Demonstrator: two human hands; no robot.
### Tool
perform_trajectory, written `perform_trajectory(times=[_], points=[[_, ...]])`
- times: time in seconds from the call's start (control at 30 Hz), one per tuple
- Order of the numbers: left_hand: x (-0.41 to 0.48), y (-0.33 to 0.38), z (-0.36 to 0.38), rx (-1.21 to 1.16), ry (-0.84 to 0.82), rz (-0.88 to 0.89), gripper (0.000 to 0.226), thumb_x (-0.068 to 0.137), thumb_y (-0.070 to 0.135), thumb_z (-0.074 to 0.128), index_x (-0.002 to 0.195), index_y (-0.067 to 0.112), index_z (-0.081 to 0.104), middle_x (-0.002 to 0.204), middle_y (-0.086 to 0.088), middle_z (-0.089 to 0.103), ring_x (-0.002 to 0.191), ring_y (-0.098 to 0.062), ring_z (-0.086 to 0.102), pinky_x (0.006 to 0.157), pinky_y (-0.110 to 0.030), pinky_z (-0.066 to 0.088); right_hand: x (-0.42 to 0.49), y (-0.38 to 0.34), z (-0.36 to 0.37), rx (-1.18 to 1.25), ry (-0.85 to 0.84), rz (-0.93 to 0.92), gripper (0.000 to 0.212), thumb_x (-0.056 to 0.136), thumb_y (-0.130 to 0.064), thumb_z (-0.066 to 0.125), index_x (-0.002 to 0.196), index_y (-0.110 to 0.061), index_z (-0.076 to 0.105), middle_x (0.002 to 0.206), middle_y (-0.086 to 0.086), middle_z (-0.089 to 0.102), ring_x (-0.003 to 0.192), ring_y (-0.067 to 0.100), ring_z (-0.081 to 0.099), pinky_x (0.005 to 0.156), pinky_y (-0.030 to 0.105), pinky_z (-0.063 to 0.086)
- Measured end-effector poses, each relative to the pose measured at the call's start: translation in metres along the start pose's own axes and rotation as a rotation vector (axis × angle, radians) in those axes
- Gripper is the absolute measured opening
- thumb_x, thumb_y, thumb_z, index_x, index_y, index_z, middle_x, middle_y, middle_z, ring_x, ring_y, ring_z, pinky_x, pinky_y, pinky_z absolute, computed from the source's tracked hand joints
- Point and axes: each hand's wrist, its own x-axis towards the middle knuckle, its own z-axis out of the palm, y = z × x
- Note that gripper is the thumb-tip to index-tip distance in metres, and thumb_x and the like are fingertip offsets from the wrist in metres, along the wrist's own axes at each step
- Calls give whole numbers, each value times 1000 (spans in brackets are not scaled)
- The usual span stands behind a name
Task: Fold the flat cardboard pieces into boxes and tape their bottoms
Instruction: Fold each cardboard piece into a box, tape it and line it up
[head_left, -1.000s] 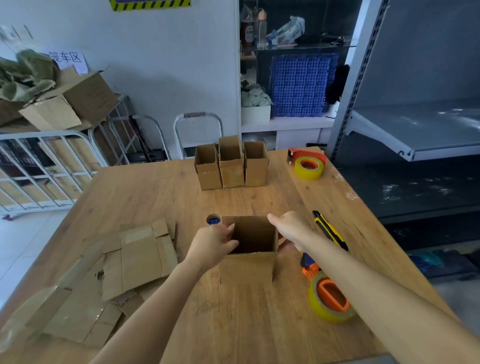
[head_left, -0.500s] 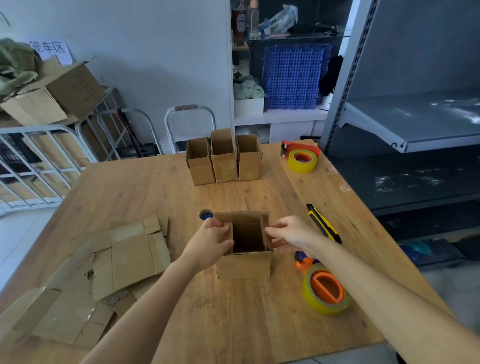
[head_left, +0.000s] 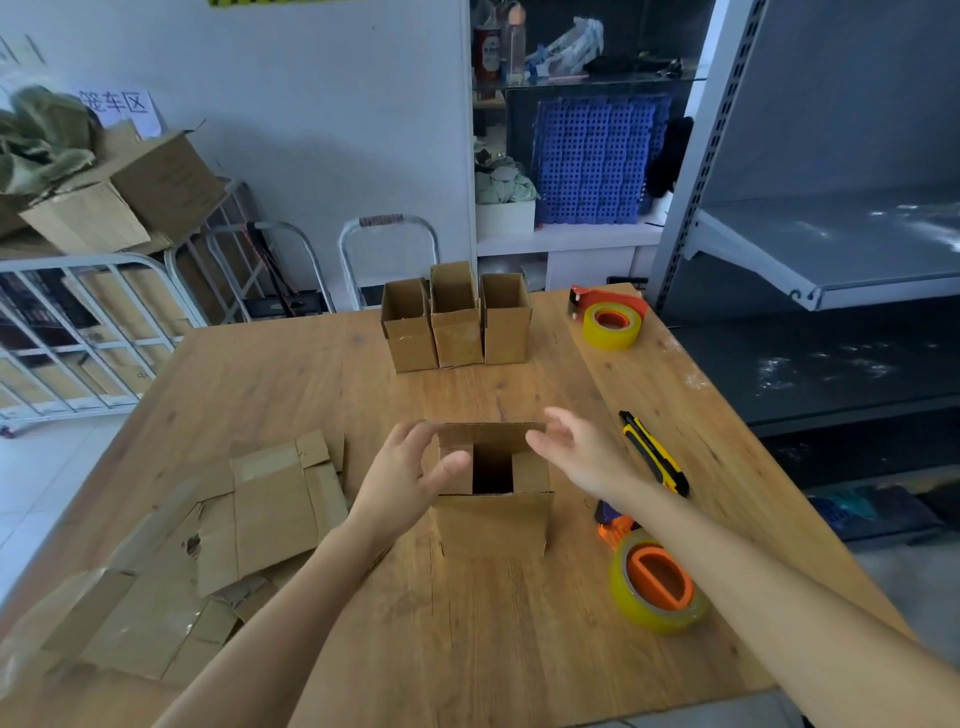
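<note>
A small brown cardboard box (head_left: 493, 525) stands upright mid-table. Its two side flaps lean inward over a dark gap, and its far flap (head_left: 491, 435) stands up across the back. My left hand (head_left: 410, 470) is at the box's left side, thumb over the left flap and fingertips at the far flap's left corner. My right hand (head_left: 576, 452) hovers by the far flap's right corner with its fingers spread and relaxed. Three folded boxes (head_left: 454, 322) stand in a row at the table's far side. Several flat cardboard pieces (head_left: 270, 499) lie in a heap on the left.
An orange dispenser with yellow tape (head_left: 657, 584) lies right of the box. Beyond it lies a yellow-black utility knife (head_left: 654, 452). A second tape dispenser (head_left: 610, 325) sits at the back right. A grey metal shelf (head_left: 831, 249) borders the table's right side.
The box's side flaps have been folded inward. Both hands have moved from the box's sides up to the corners of the far flap, their fingers loosening.
</note>
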Motion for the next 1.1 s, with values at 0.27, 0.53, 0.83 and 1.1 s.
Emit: perform_trajectory(times=[0.27, 0.53, 0.83, 1.1], points=[[16, -5, 2, 208, -99, 35, 81, 82, 54, 65, 148, 21, 31, 144, 3, 40, 126, -13, 44, 97, -24, 38, -4, -13, 2, -349, -83, -230, 74, 85, -47, 67, 148, -21, 36, 151, -4, 36, 136, 16, 37, 106, 32, 35], [13, -16, 28, 395, 38, 236, 33, 93, 41, 52, 80, 11, 56, 82, 1, 49, 70, -18, 50, 61, -37, 51, -2, 6, 29, -474, 57, -514, 21, 97, -19, 54, 102, -8, 71, 101, 5, 62, 99, 21, 53, 79, 31, 45], [2, -34, 39, 367, 164, 355, 38, 95, 37, 39, 76, 12, 61, 82, 2, 55, 70, -15, 53, 54, -29, 50, 0, 22, 49, -601, 260, -676, 18, 81, -3, 60, 64, -10, 59, 67, 2, 51, 62, 19, 48, 51, 25, 32], [6, -27, 42, 415, 87, 228, 19, 94, 21, 58, 80, 9, 55, 86, -3, 54, 75, -21, 48, 60, -34, 47, -3, 20, 55, -662, 223, -586, 17, 75, 0, 67, 64, -9, 58, 69, 1, 48, 64, 21, 49, 45, 27, 26]])
